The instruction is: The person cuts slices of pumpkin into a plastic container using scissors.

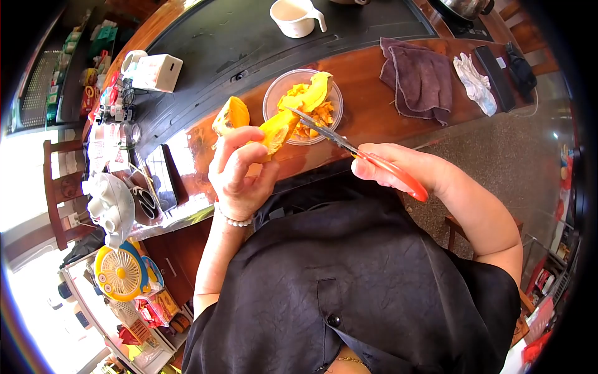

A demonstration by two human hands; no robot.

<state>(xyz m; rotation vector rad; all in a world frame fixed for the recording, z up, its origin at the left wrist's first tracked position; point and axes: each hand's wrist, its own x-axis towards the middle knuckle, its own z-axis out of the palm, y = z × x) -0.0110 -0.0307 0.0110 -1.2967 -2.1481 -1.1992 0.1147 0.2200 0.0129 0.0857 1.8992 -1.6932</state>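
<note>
Over the front edge of the wooden table, my left hand (242,171) pinches a long strip of yellow-orange pumpkin (278,129) between thumb and fingers. My right hand (398,165) grips red-handled scissors (339,140), whose dark blades point left and meet the strip near its middle. The strip's far end reaches over a clear round bowl (268,103). Inside the bowl lie small cut orange pieces (321,116). Just beyond my left hand, a larger pumpkin chunk (233,115) rests on the table. Whether the blades are fully closed is hard to see.
A white measuring cup (293,20) stands on the black tray (218,47) behind the bowl. To the right lie a brown cloth (418,80), white gloves (474,84) and a dark flat case (495,78). A white box (157,72) and a tablet (163,177) are on the left.
</note>
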